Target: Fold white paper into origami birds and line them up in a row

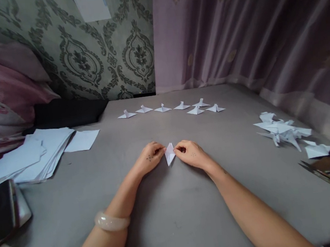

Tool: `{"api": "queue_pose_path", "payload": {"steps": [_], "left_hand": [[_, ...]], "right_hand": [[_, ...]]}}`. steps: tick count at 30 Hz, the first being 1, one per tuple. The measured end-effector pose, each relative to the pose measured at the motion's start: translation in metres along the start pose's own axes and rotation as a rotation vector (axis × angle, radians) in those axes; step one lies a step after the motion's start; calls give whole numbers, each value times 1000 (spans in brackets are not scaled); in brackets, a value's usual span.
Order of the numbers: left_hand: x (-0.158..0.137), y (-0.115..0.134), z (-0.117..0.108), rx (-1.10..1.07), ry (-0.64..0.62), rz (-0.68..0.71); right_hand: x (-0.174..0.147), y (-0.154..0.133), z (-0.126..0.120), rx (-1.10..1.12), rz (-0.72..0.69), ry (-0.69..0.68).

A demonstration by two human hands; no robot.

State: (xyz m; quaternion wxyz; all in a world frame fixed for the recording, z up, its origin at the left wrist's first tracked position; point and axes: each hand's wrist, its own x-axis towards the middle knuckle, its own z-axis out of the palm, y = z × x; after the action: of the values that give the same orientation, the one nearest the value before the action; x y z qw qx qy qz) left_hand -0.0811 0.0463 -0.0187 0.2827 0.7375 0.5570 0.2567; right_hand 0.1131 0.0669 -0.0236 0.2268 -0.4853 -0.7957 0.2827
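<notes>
Left hand [150,158] and right hand [191,154] both pinching a kite-shaped folded paper [170,154], this side of seven paper cranes [181,105]. Those look done; this one's maybe halfway, wings not spread yet.

Single view, worn on the person's head. Looks forward and down from the near side over the grey cloth [176,218]. Sits close above both forearms [240,198], running in from the near edge, with left hand [150,157] and right hand [193,154] around mid-view. Reaches far to patterned wallpaper [96,51]; on the right, to purple curtain [231,27]. Spreads wide, from white sheets [48,154] at left to folded-paper pile [283,130] at right.
</notes>
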Motion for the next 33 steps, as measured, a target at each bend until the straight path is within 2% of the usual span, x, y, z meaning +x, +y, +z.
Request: {"api": "queue_pose_path", "payload": {"steps": [9, 17, 26, 33], "left_hand": [[3, -7, 0, -97, -7, -54], [3, -7, 1, -53, -27, -12], [3, -2, 0, 2, -16, -39], [2, -3, 0, 0, -28, 2]], "right_hand": [[1, -2, 1, 29, 45, 22], [8, 7, -5, 305, 145, -109], [9, 6, 0, 130, 73, -48], [1, 2, 0, 18, 5, -18]]}}
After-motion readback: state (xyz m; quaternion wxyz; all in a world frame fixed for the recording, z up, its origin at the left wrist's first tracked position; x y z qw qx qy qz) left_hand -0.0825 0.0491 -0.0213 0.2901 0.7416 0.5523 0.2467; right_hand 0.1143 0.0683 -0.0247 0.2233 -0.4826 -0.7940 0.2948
